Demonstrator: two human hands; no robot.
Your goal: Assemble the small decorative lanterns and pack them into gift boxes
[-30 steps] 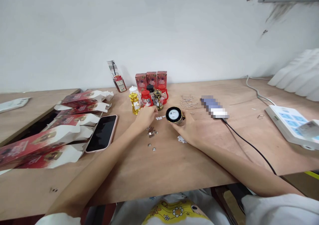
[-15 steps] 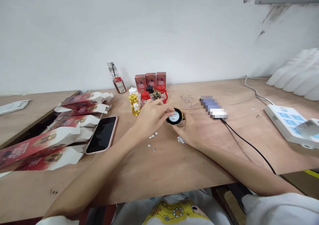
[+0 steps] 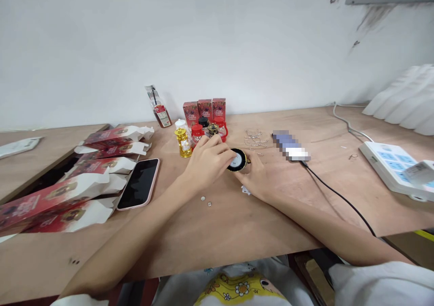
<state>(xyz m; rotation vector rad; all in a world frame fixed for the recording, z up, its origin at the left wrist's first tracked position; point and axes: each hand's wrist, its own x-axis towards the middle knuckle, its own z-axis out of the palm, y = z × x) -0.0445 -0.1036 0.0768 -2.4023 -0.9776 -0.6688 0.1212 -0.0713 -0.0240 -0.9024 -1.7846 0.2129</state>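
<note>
My right hand (image 3: pixel 254 177) is wrapped round a small black-and-gold lantern (image 3: pixel 243 158), its round black base turned up toward me. A white disc (image 3: pixel 234 162) shows in the middle of that base. Over the base's left side, my left hand (image 3: pixel 207 159) has its fingers bent and pressed together, fingertips against the white disc; anything pinched in them is hidden. Just below the hands lie two small round silvery pieces, a paler disc (image 3: pixel 203 198) and a shinier disc (image 3: pixel 209 204). White scraps (image 3: pixel 245 190) sit under my right hand.
Beyond my left hand stand a gold lantern (image 3: pixel 183 143), several other small lanterns and red boxes (image 3: pixel 205 110). Bent wire handles (image 3: pixel 255 138) lie behind. Open red cartons (image 3: pixel 64 193) and a phone (image 3: pixel 139 184) are left; a cabled phone (image 3: pixel 290 145) and power strip (image 3: pixel 389 161) right.
My left hand has shifted slightly down and left, now covering some of the small discs on the table. The lantern's base has tilted a little to the left.
</note>
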